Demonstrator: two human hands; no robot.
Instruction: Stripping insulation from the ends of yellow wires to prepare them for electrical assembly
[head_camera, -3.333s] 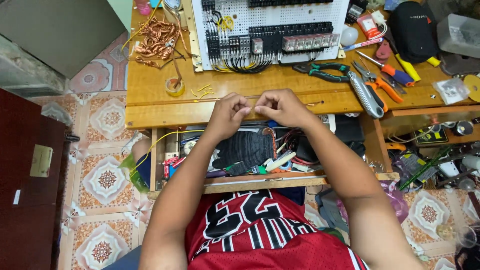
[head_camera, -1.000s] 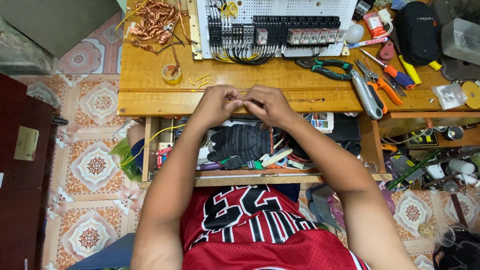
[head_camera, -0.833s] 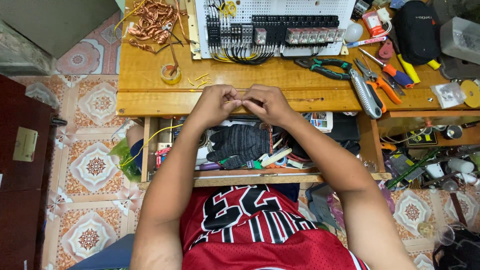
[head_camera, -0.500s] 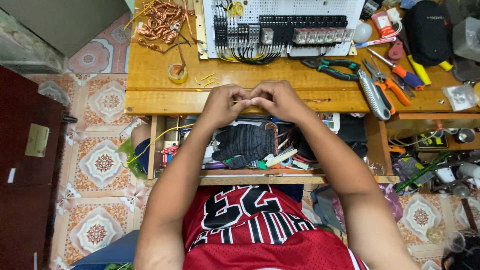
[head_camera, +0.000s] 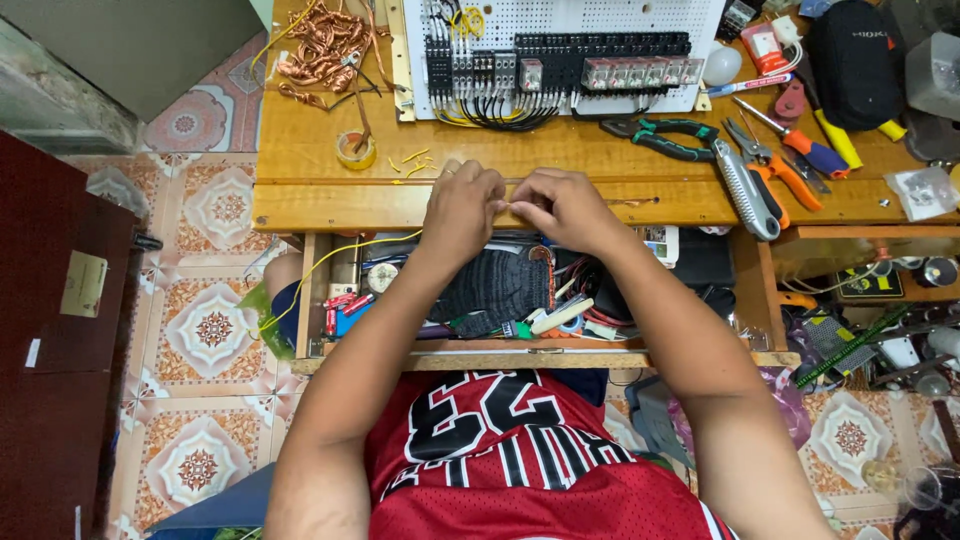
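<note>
My left hand (head_camera: 465, 207) and my right hand (head_camera: 563, 206) meet over the front edge of the wooden workbench (head_camera: 560, 160), fingertips pinched together on a thin yellow wire (head_camera: 505, 203) that shows only as a short bit between them. A longer yellow wire (head_camera: 340, 252) trails left and down from under my left hand toward the open drawer (head_camera: 460, 350). A black knitted glove (head_camera: 500, 285) lies in the drawer below my wrists. Behind my hands stands a white perforated panel (head_camera: 570, 40) with black terminal blocks and relays.
Copper wire scraps (head_camera: 320, 50) and a tape roll (head_camera: 355, 150) lie at the bench's left. Green-handled pliers (head_camera: 660, 135), a grey crimper (head_camera: 745, 185), orange cutters (head_camera: 785, 170) and screwdrivers lie at the right. A dark cabinet (head_camera: 60, 300) stands at left on the tiled floor.
My left hand has shifted a little right and rolled over, its knuckles now turned up. Both hands stay pinched together on the wire. The view has drifted slightly.
</note>
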